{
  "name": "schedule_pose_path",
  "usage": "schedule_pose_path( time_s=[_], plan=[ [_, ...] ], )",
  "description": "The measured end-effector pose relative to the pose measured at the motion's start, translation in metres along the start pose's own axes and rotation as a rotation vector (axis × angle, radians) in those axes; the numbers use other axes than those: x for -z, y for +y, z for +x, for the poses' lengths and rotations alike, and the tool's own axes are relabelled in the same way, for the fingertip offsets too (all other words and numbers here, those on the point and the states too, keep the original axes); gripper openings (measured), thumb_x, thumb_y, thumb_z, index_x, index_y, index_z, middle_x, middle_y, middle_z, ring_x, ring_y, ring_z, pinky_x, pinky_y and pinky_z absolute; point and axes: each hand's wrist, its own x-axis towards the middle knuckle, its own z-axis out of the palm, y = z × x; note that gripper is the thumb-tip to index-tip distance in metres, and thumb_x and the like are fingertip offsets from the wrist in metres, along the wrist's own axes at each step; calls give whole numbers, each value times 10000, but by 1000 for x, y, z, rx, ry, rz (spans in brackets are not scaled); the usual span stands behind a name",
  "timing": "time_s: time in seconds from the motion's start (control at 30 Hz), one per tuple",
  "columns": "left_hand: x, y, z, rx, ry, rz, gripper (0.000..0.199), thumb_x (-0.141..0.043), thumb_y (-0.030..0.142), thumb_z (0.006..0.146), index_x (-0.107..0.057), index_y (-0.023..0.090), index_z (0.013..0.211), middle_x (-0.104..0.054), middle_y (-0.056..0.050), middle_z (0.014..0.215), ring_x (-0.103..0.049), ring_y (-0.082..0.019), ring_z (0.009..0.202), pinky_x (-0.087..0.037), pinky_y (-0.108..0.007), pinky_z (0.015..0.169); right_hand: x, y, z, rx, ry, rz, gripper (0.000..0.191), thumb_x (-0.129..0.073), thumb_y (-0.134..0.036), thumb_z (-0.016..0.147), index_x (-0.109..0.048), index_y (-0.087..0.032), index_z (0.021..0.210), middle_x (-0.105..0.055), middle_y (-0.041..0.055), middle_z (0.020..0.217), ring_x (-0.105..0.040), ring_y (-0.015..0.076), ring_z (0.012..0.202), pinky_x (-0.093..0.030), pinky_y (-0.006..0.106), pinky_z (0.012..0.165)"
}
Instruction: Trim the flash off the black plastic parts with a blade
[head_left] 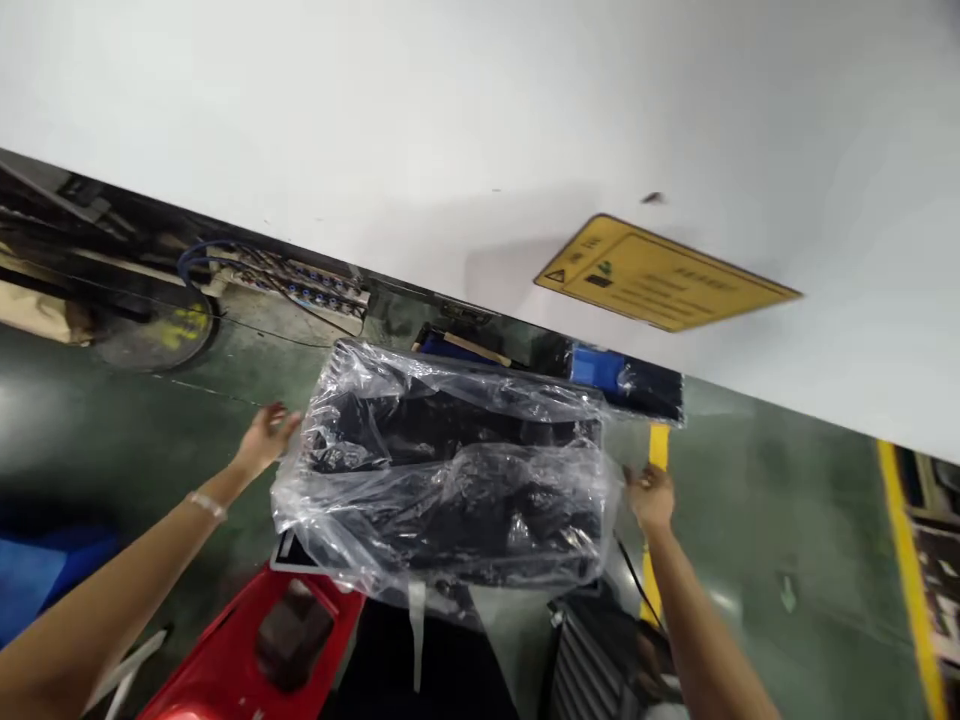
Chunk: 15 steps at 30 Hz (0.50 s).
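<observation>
A wide dark tray or box in front of me is covered or lined with a crumpled clear plastic bag. The film hangs loosely past its edges. At the bag's left side is my left hand, its fingers slightly curled and apart, close beside the film. A pale band circles that wrist. My right hand is at the opposite side, fingers bent in and pinched at the edge of the plastic. Blur hides the exact contact of the fingertips.
A large white panel with a yellow warning label spans the top. Behind the tray lie a fittings block with hoses and a blue item. A red plastic stool stands lower left, a ribbed dark object lower right.
</observation>
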Motion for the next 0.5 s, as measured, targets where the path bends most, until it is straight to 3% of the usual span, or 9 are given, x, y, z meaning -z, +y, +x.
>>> schedule_pose_path(
  time_s=[0.07, 0.1, 0.17, 0.23, 0.3, 0.37, 0.43, 0.5],
  plan=[
    [18, -5, -30, -149, 3, 9, 578, -499, 356, 875, -466, 73, 1378, -530, -209, 1380, -497, -281, 1307, -424, -413, 1080, 7, -8, -32, 138, 17, 16, 736, -451, -642, 887, -486, -65, 1342, -475, 160, 1289, -437, 166, 1276, -362, 340, 1160],
    [24, -6, -43, -330, -78, 33, 632, -583, 406, 810, -508, 126, 1371, -509, -168, 1427, -424, -290, 1377, -324, -426, 1160, 7, -17, -46, 283, -32, 3, 798, -497, -667, 843, -473, -79, 1382, -443, 157, 1345, -381, 192, 1342, -297, 362, 1210],
    [29, -7, -68, -778, -331, 206, 727, -684, 480, 721, -548, 202, 1379, -488, -133, 1461, -327, -346, 1433, -114, -553, 1207, 7, -37, -73, 594, -296, -128, 884, -614, -674, 757, -451, -144, 1445, -394, 121, 1420, -260, 231, 1439, -122, 424, 1277],
    [32, -10, -86, -1026, -473, 410, 681, -700, 389, 743, -558, 220, 1387, -540, -141, 1408, -397, -375, 1386, -23, -653, 1166, 12, -47, -96, 640, -525, -324, 952, -703, -633, 702, -420, -173, 1486, -410, 121, 1412, -256, 259, 1438, 14, 467, 1272],
    [36, -20, -101, -1073, -464, 522, 524, -581, 175, 824, -601, 201, 1347, -654, -141, 1252, -566, -318, 1235, -86, -632, 1179, 24, -35, -121, 562, -630, -436, 894, -738, -573, 690, -478, -183, 1452, -496, 129, 1320, -348, 271, 1363, 5, 477, 1262],
    [40, -37, -115, -1104, -440, 531, 489, -429, 50, 845, -686, 199, 1234, -719, -113, 1080, -656, -249, 1077, -256, -520, 1184, 39, -7, -149, 473, -661, -465, 615, -697, -458, 753, -625, -191, 1302, -577, 125, 1173, -438, 262, 1254, -132, 474, 1231],
    [41, -60, -130, -1132, -452, 494, 498, -363, 30, 833, -749, 210, 1091, -732, -94, 990, -680, -226, 1004, -394, -427, 1123, 47, 26, -181, 375, -667, -470, 359, -562, -297, 836, -709, -188, 1145, -598, 122, 1089, -477, 239, 1188, -267, 435, 1155],
    [35, -84, -146, -1101, -456, 468, 501, -350, 35, 793, -770, 230, 983, -733, -80, 959, -685, -228, 985, -426, -422, 1102, 40, 49, -210, 290, -650, -449, 368, -437, -203, 868, -720, -185, 1102, -581, 116, 1124, -462, 220, 1205, -321, 379, 1105]
  ],
)
